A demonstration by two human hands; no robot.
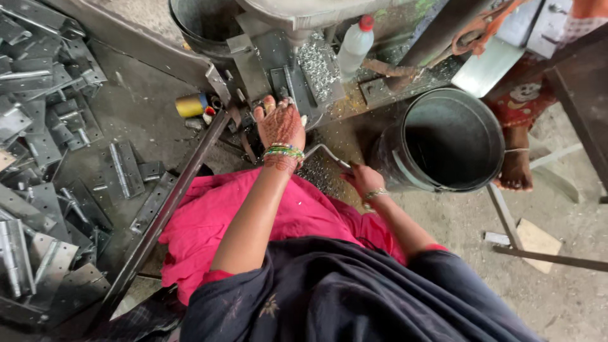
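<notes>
Right hand (362,180) grips crank handle (326,154) (bent steel) — left hand (280,123) spread on machine (278,69).

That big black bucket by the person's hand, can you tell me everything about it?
The big round black bucket stands upright on the dusty grey floor, to the right of the machine's metal table. It looks like dark metal or hard plastic, with a thin paler rim and a light scuffed streak down its near side. Its mouth is open and the inside is too dark to see what it holds. The person's right hand, gripping a bent metal handle, is right beside its left wall. A bare foot stands just behind its right side.
</notes>
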